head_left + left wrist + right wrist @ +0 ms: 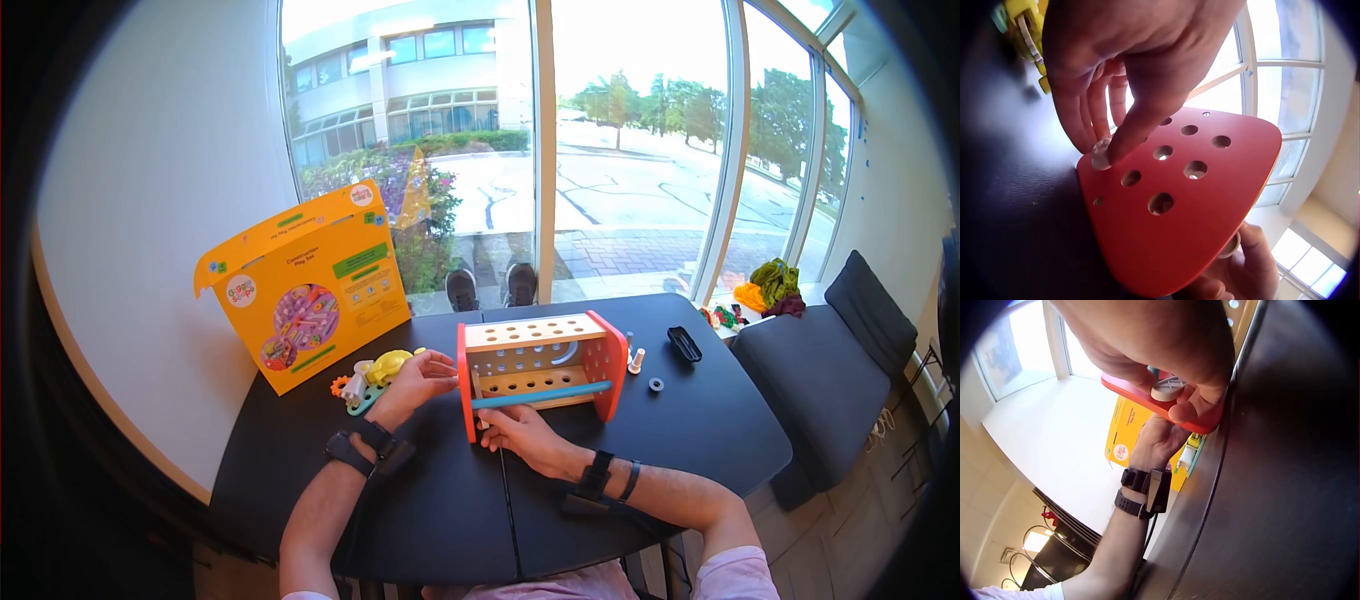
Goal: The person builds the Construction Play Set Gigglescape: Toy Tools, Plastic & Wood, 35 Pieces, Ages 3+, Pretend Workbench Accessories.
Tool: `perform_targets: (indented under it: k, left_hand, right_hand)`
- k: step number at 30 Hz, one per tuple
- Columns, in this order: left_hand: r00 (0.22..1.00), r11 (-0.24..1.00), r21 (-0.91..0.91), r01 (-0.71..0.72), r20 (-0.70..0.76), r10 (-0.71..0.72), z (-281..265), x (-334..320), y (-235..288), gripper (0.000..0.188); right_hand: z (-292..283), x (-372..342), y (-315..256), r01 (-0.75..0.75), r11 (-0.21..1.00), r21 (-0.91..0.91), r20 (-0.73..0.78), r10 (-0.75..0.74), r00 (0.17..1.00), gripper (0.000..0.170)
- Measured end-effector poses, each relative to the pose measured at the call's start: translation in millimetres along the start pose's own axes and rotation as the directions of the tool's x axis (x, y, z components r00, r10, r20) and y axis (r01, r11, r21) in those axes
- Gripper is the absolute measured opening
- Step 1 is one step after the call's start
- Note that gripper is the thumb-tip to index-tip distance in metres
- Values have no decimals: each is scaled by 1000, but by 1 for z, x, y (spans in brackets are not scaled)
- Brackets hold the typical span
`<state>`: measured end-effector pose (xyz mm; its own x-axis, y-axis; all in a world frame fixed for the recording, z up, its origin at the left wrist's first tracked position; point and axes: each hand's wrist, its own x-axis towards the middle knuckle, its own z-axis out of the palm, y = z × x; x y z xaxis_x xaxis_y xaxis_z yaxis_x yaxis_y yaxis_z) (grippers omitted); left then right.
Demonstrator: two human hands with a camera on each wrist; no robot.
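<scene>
Left hand (410,388) pinches clear piece (1101,155) at red panel (1188,209); right hand (528,438) grips pale disc (1168,389) behind, probably for counter-hold.

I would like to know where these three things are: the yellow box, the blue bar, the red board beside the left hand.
Yellow box (345,255): head view, front face.
Blue bar (555,393): head view, along its middle.
Red board (1192,201): left wrist view, surface between holes.

Smooth matt red-painted side panel with round holes (1175,187); pale grained wooden slats (528,331); smooth black tabletop (440,500); glossy yellow cardboard box (350,235)
</scene>
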<state>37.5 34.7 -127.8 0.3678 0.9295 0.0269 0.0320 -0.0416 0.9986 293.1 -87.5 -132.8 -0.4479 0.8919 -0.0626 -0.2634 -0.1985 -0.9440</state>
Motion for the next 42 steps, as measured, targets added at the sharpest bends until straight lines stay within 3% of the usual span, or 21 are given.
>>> perform_targets:
  k: [4, 7, 10, 13, 16, 19, 22, 25, 28, 31, 34, 37, 40, 42]
  left_hand:
    - [978, 979, -6, 205, 33, -204, -4, 1, 2, 37]
    - [998, 990, 142, 13, 59, -22, -3, -1, -2, 37]
    - [998, 997, 62, -36, 49, 33, -1, -2, 1, 37]
    - [986, 986, -7, 166, 18, -165, -3, 3, 0, 41]
    - [998, 999, 48, 5, 63, -8, -3, 3, -5, 42]
    - [998, 991, 121, -51, 29, 48, -1, 2, 0, 44]
    - [984, 983, 55, 174, 27, -176, -4, 7, 0, 46]
    - [994, 995, 74, -63, 93, 56, -4, 7, -6, 46]
    - [1000, 994, 105, 14, 2, -14, 5, -1, 7, 44]
    - [991, 992, 79, 99, 84, -106, 2, 4, 5, 41]
    - [994, 994, 64, -84, 77, 79, 4, 2, 5, 39]
    - [990, 989, 52, 135, 34, -137, 0, 7, 3, 41]
    - [997, 997, 73, -31, 78, 26, 1, 6, -2, 44]
    - [998, 993, 105, -61, 37, 57, 2, 6, -2, 45]
  right_hand:
    - [3, -2, -1, -2, 1000, 20, -18, 3, 1000, 24]
    - [0, 0, 0, -14, 1000, 25, 1, 14, 1000, 30]
    - [2, -3, -1, -7, 1000, 27, 1, 7, 1000, 30]
    - [5, -5, -3, -5, 1000, 20, -6, 5, 1000, 28]
    - [7, -4, -5, 1, 1000, 26, -17, -1, 1000, 22]
    - [4, -2, -1, -2, 1000, 30, -7, 2, 1000, 25]
    - [1, -2, -1, -13, 1000, 20, 8, 13, 1000, 31]
    - [2, -2, -3, -9, 1000, 20, 4, 9, 1000, 28]
    - [6, -4, -5, 1, 1000, 28, -11, -1, 1000, 22]
    - [5, -4, -4, -3, 1000, 21, -13, 4, 1000, 22]
    - [4, -1, -2, -3, 1000, 25, -7, 3, 1000, 22]
    - [5, -3, -1, -3, 1000, 26, -13, 3, 1000, 22]
    - [6, -2, -4, -8, 1000, 15, -8, 9, 1000, 22]
    - [6, -4, -6, -10, 1000, 16, -4, 10, 1000, 22]
